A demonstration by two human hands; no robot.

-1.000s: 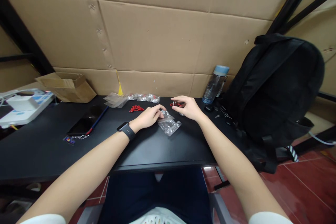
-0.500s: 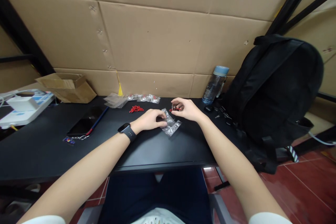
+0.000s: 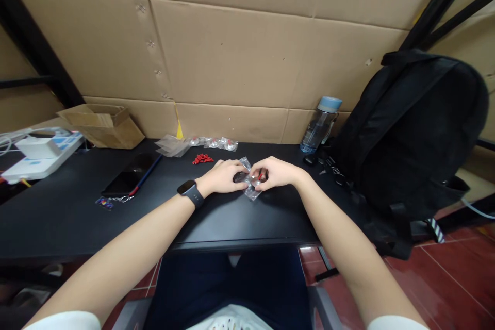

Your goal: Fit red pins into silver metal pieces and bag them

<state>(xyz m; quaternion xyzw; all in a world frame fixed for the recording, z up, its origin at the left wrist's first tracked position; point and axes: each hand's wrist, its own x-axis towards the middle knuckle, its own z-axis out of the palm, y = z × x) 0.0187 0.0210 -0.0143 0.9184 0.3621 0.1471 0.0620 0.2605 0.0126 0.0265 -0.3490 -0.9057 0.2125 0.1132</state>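
Both hands meet over a small clear plastic bag [image 3: 251,192] in the middle of the black desk [image 3: 77,216]. My left hand [image 3: 222,177], with a black watch on the wrist, pinches the bag's near-left edge. My right hand [image 3: 274,172] is closed on a small red and metal piece [image 3: 258,177] held at the bag's mouth. A little heap of red pieces [image 3: 201,159] lies behind the left hand, and a row of filled clear bags [image 3: 214,143] sits further back by the cardboard wall.
A black backpack [image 3: 406,129] stands at the right with a blue-capped water bottle [image 3: 320,125] beside it. At the left lie a phone [image 3: 126,181], a keyring [image 3: 110,201], an open cardboard box [image 3: 102,125] and a white device [image 3: 34,152].
My right hand came back and down from the rear of the desk with the red piece to the bag. My left hand shifted right and gripped the bag.
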